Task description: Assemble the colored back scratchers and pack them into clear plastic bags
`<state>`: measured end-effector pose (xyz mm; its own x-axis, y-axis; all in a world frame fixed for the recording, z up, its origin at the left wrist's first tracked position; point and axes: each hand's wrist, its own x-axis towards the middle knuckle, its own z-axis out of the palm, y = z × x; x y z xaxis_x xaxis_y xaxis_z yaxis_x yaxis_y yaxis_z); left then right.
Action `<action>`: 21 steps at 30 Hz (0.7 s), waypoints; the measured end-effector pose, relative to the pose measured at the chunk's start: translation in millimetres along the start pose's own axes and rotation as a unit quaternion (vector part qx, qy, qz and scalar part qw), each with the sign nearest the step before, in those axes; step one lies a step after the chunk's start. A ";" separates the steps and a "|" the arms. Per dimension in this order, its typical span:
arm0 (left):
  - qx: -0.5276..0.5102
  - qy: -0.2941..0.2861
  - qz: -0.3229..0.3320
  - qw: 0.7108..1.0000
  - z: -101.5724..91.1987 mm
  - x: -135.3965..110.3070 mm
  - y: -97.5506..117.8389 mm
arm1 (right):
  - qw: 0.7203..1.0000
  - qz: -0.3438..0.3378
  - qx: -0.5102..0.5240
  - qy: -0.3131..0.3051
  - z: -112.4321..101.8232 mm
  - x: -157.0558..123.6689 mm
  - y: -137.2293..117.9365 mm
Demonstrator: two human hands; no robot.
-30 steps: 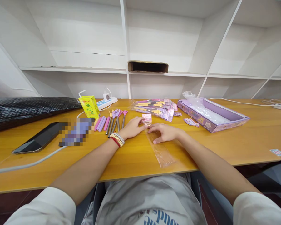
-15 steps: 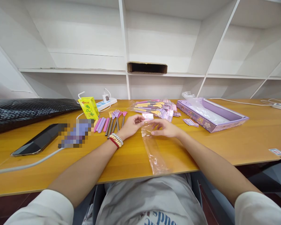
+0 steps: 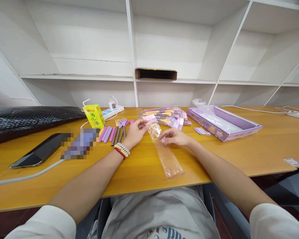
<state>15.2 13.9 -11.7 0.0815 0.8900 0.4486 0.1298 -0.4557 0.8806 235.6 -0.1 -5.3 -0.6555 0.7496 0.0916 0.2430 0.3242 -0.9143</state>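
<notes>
A long clear plastic bag (image 3: 168,162) with a pink printed header card (image 3: 150,118) lies slantwise on the table before me. My left hand (image 3: 136,132) pinches the bag's top left edge, just under the card. My right hand (image 3: 174,136) has its thumb and forefinger closed on the bag's right edge, a little lower down. Left of my left hand lie several back scratchers (image 3: 119,129) with yellow, purple and pink hand-shaped heads on dark rods. Beside them are several pink and purple handles (image 3: 107,134). Bagged back scratchers (image 3: 161,114) are heaped behind my hands.
A purple box (image 3: 229,134) holding clear plastic stands at right, with small printed cards (image 3: 201,131) near it. At left are a yellow drink carton (image 3: 94,116), a phone (image 3: 41,151), a blurred-out item (image 3: 81,144), a power strip (image 3: 112,112) and a black bag (image 3: 35,121).
The pink header card now shows upright at the bag's top. My left hand has shifted slightly left, and my right hand has closed on the bag's edge. The bag's lower end has swung right.
</notes>
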 end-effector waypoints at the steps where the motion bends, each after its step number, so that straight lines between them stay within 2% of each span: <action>1: 0.001 -0.003 0.000 1.000 -0.4 0.1 -0.2 | 0.999 -0.011 -0.015 0.031 -1.1 0.5 0.0; 3: 0.005 -0.008 0.001 1.000 -0.1 -0.3 -0.1 | 0.995 -0.029 -0.049 0.085 -3.8 1.4 0.7; 5: 0.012 -0.006 0.005 1.000 0.9 -1.1 0.9 | 0.991 -0.031 -0.072 0.107 -6.4 1.5 1.8; 10: 0.021 -0.020 0.001 1.000 2.0 -3.1 7.2 | 0.992 -0.031 -0.088 0.081 -9.1 -0.6 1.0; 15: -0.015 -0.130 -0.056 0.990 2.5 -6.8 13.0 | 0.990 -0.094 -0.027 0.101 -8.9 -0.2 0.2; 21: 0.004 -0.207 -0.053 0.977 6.7 -12.9 17.0 | 0.988 -0.036 0.062 0.134 -0.7 6.2 7.2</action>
<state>22.9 -5.3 -3.5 0.4599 0.8512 0.2528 0.1666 -0.3624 0.9170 233.8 7.3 -11.0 -0.4517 0.8582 0.2441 0.1018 0.3214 -0.9415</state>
